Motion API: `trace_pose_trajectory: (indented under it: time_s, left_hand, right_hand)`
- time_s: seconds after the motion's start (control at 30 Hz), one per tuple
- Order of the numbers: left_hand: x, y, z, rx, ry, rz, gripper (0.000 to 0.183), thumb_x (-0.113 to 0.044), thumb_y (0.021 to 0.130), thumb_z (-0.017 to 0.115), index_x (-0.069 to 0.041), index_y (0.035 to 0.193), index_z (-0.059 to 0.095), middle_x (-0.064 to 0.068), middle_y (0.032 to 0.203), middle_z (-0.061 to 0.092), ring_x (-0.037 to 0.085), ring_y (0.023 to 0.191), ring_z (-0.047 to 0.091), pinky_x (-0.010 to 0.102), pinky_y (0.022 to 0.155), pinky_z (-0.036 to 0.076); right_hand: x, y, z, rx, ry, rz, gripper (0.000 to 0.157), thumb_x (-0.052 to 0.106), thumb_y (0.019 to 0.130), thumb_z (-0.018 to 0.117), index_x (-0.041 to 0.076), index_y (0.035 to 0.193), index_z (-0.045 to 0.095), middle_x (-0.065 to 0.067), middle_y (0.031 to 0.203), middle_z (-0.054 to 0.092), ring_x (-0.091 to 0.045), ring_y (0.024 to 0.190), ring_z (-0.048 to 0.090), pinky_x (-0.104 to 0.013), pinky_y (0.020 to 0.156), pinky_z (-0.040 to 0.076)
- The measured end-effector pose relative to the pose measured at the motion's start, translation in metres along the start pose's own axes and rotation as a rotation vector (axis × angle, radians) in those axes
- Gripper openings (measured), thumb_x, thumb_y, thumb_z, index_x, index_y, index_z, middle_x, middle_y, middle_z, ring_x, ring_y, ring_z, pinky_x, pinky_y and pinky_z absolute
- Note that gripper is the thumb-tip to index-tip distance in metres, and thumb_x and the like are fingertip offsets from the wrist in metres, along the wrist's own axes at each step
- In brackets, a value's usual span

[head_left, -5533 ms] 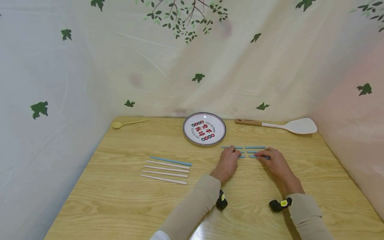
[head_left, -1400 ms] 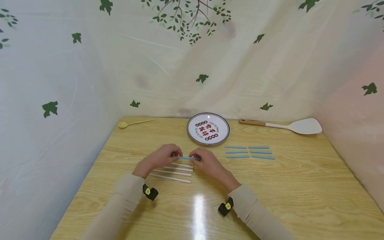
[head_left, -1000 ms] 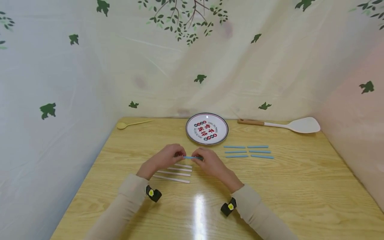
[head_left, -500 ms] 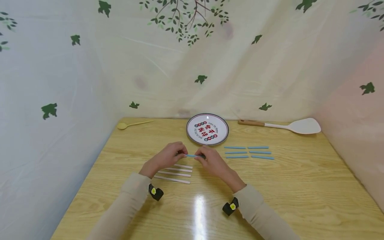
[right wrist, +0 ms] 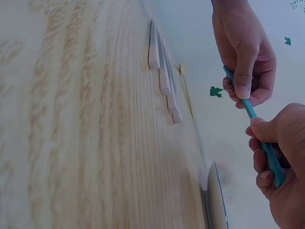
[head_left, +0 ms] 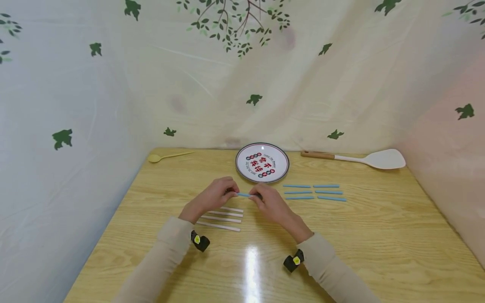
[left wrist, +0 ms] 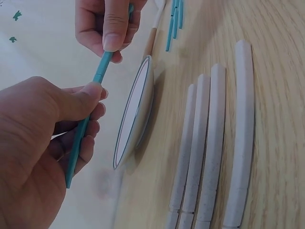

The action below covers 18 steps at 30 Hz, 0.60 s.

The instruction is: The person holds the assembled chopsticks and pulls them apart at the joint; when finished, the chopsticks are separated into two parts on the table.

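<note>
Between my two hands, a blue chopstick point(head_left: 243, 195) is held up over the table. My left hand point(head_left: 216, 194) grips one end, thumb on top and fingers curled beneath, and my right hand point(head_left: 273, 205) pinches the other end. In the left wrist view a fine seam crosses the chopstick point(left wrist: 80, 131) between the hands. Several pinkish-white chopsticks point(head_left: 223, 227) lie in a row below my left hand, partly hidden by it in the head view. To the right, short blue chopstick pieces point(head_left: 298, 192) lie in two columns.
Behind the hands stands a white plate point(head_left: 242, 168) with red lettering. A yellow spoon point(head_left: 154, 158) lies at the back left, a white spatula point(head_left: 384, 159) with a wooden handle at the back right. Patterned cloth point(head_left: 204, 109) walls the table point(head_left: 363, 252) on three sides.
Earlier both hands were at the short blue pieces on the right; now they hold the blue chopstick that lay above the white ones. In the last second both hands shifted slightly right and away.
</note>
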<state>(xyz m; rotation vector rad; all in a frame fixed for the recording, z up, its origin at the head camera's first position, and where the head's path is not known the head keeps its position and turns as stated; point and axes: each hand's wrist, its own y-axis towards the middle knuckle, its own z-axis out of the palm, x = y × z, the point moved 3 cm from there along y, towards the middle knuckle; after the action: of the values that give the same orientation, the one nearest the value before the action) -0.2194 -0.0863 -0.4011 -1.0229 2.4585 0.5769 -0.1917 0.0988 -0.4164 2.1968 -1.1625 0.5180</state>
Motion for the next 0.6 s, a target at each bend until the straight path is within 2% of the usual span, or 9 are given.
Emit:
trace_pose_trajectory:
  time_s: [0.27, 0.6]
  left_hand:
    - [-0.006, 0.005, -0.001, 0.001, -0.004, -0.019, 0.005, -0.01, 0.092, 0.063, -0.006, 0.092, 0.066, 0.003, 0.088, 0.061, 0.011, 0.08, 0.055, 0.026, 0.073, 0.05]
    - [-0.01, 0.009, 0.0, -0.026, 0.018, 0.008, 0.006, -0.011, 0.091, 0.063, -0.006, 0.091, 0.067, 0.003, 0.089, 0.062, 0.012, 0.081, 0.057, 0.026, 0.074, 0.05]
  right_hand:
    - [-0.003, -0.003, -0.004, -0.019, -0.017, -0.004, 0.006, 0.013, 0.095, 0.058, 0.009, 0.094, 0.062, 0.0, 0.09, 0.059, -0.011, 0.079, 0.052, -0.029, 0.072, 0.048]
    - [-0.005, -0.005, -0.011, -0.051, -0.006, -0.045, 0.006, 0.013, 0.095, 0.058, 0.008, 0.095, 0.062, -0.001, 0.09, 0.058, -0.011, 0.078, 0.051, -0.028, 0.07, 0.047]
